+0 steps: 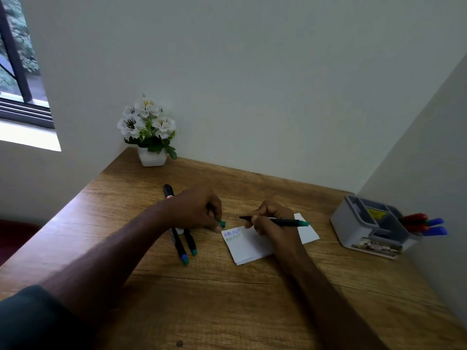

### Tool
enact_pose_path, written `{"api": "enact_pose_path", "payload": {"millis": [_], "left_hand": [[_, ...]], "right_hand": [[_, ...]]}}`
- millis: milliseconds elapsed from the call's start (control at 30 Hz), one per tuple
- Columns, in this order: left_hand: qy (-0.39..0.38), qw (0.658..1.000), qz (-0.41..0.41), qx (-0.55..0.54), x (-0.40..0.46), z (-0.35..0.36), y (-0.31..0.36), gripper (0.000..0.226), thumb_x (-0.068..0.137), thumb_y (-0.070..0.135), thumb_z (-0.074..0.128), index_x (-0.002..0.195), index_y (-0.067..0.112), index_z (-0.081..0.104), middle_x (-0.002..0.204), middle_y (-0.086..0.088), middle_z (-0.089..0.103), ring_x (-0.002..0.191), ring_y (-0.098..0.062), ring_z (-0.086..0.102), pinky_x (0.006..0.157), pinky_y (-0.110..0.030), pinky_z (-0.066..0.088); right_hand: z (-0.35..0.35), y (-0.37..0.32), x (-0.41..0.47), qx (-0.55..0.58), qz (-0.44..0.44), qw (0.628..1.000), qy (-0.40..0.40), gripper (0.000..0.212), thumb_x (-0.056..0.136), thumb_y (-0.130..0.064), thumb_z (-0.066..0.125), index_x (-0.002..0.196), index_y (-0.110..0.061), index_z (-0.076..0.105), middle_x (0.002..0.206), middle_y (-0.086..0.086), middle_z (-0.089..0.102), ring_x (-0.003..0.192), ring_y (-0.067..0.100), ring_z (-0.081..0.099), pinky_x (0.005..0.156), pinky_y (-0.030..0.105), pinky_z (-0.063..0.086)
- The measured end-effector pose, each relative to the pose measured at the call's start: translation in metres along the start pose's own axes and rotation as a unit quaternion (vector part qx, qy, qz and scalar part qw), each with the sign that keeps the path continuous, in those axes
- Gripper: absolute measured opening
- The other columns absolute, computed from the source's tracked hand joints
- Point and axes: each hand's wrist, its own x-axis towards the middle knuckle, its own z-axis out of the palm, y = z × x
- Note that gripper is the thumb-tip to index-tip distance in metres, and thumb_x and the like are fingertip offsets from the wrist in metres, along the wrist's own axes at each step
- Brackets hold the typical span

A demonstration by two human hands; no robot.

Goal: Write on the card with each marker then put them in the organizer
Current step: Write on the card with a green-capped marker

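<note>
The right hand (271, 221) grips a slim black marker (275, 221) with a green end, its fingers curled round the barrel; the marker lies nearly level above the card (249, 246). The card is a white rectangle, flat on the wood-grain desk (227, 299), with one blue and one green line of letters at its upper left corner. The left hand (199, 210) is curled and pinches a small green cap (222, 224) just beside that corner. Two more black markers (182, 246) lie on the desk partly under the left hand. The grey plastic organizer (366, 226) stands at the right, well apart from the card, holding red and blue markers (424, 224). A white flower pot (152, 156) stands at the back left corner.
</note>
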Motion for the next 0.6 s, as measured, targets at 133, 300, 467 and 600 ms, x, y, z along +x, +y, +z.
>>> {"api": "enact_pose_path", "payload": {"millis": [133, 300, 467, 600], "left_hand": [[0.027, 1.000, 0.008, 0.009, -0.001, -0.001, 0.002, 0.021, 0.079, 0.031, 0.076, 0.098, 0.022, 0.070, 0.097, 0.010, 0.063, 0.088, -0.003, 0.054, 0.076, -0.024, 0.047], [0.071, 0.993, 0.062, -0.069, -0.005, -0.003, 0.012, 0.015, 0.087, 0.024, 0.068, 0.102, 0.025, 0.067, 0.098, 0.018, 0.062, 0.095, 0.004, 0.053, 0.076, -0.008, 0.042], [0.092, 0.987, 0.089, -0.099, -0.007, -0.003, 0.022, 0.017, 0.090, 0.015, 0.065, 0.106, 0.016, 0.069, 0.093, 0.017, 0.061, 0.093, 0.009, 0.052, 0.076, -0.001, 0.038], [0.090, 0.987, 0.093, -0.099, -0.008, -0.002, 0.025, 0.017, 0.091, 0.015, 0.063, 0.107, 0.016, 0.069, 0.095, 0.018, 0.061, 0.093, 0.012, 0.052, 0.074, 0.001, 0.037]], "right_hand": [[-0.003, -0.004, 0.000, 0.011, 0.008, 0.999, 0.035, 0.036, 0.083, 0.005, 0.059, 0.063, -0.025, 0.063, 0.082, 0.001, 0.073, 0.084, 0.011, 0.070, 0.067, 0.018, 0.051], [-0.008, -0.003, 0.000, 0.044, -0.024, 0.997, 0.053, 0.022, 0.078, -0.016, 0.063, 0.061, -0.029, 0.069, 0.075, 0.005, 0.071, 0.082, 0.025, 0.068, 0.076, 0.038, 0.055], [-0.010, 0.000, -0.002, 0.067, -0.048, 0.995, 0.058, 0.015, 0.080, -0.015, 0.063, 0.070, -0.022, 0.071, 0.074, 0.006, 0.069, 0.075, 0.016, 0.065, 0.072, 0.033, 0.053], [-0.010, 0.002, 0.000, 0.068, -0.047, 0.995, 0.053, 0.012, 0.080, -0.015, 0.063, 0.070, -0.017, 0.070, 0.073, 0.007, 0.070, 0.074, 0.016, 0.065, 0.070, 0.032, 0.052]]}}
